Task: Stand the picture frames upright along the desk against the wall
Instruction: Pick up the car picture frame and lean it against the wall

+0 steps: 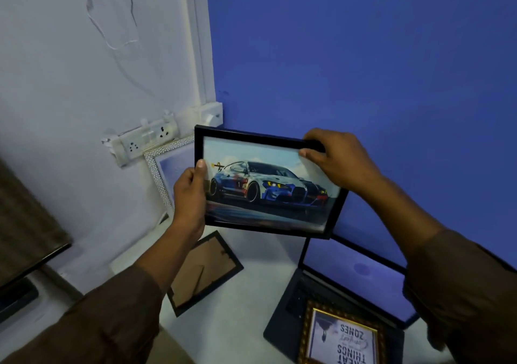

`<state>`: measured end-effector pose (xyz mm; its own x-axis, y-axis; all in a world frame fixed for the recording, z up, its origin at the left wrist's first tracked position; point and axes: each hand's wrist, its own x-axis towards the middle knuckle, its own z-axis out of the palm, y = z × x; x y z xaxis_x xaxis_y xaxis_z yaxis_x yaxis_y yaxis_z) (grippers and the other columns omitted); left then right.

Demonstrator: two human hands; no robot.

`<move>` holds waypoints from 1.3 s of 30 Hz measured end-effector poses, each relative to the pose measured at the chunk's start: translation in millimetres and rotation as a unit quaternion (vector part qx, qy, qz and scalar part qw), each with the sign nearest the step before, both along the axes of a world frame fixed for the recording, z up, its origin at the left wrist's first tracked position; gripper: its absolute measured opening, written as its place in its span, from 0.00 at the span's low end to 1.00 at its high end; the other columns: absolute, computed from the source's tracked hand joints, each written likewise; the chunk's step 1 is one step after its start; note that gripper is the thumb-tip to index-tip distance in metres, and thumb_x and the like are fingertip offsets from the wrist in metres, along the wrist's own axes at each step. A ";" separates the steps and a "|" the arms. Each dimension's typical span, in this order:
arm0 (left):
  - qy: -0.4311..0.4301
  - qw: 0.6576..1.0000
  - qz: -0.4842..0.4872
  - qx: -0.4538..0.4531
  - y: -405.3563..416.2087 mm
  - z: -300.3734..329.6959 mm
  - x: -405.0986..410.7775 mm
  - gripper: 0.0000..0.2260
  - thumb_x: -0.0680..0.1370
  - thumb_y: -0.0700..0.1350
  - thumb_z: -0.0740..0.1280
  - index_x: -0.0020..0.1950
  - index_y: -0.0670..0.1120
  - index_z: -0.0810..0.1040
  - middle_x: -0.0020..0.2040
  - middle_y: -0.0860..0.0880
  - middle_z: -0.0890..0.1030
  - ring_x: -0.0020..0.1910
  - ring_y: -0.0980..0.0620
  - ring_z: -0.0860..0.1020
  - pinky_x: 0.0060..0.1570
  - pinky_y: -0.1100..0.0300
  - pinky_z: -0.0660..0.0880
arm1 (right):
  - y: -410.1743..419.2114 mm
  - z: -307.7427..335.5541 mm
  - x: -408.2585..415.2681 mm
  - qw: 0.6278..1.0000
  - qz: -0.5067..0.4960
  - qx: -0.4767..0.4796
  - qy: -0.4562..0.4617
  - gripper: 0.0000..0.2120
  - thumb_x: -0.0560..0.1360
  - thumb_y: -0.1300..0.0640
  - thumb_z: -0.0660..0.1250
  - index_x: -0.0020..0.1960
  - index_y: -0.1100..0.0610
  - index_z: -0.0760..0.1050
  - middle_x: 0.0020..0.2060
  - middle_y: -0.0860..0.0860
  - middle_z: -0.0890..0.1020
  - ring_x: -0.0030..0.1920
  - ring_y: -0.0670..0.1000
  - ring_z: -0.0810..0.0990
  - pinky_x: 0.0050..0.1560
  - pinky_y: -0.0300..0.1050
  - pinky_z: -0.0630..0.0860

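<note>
I hold a black-framed race-car picture [268, 187] in the air in front of the wall corner, face toward me. My left hand [190, 198] grips its left edge and my right hand [335, 162] grips its top right corner. Behind it a white textured frame [159, 165] stands upright against the white wall. A black frame [204, 271] lies face down on the desk, its brown backing and stand showing. A gold-framed text print [341, 335] lies flat on a laptop's keyboard at the lower right.
An open laptop [355, 274] stands on the white desk [246, 302] against the blue wall. A socket strip [145, 139] is mounted on the white wall above the white frame. A dark screen edge [33, 251] sits at the left.
</note>
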<state>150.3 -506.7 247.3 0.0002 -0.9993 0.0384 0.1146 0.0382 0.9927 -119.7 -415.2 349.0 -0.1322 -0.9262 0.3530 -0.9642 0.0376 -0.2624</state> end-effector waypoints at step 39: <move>-0.349 0.875 -0.322 0.099 -308.8 -225.1 -189.4 0.09 0.83 0.46 0.59 0.51 0.45 0.78 0.48 0.38 0.80 0.48 0.34 0.77 0.44 0.54 0.69 | -200.5 -252.5 -123.9 0.965 -0.213 0.112 -0.102 0.10 0.77 0.60 0.72 0.58 0.58 0.85 0.51 0.56 0.87 0.48 0.58 0.85 0.47 0.41 0.74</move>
<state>-39.1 -815.5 22.2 -0.5186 -0.7710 -0.3696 -0.5875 0.0072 0.8092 -243.7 -615.6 96.6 -0.5641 -0.8222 0.0765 -0.7777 0.4979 -0.3838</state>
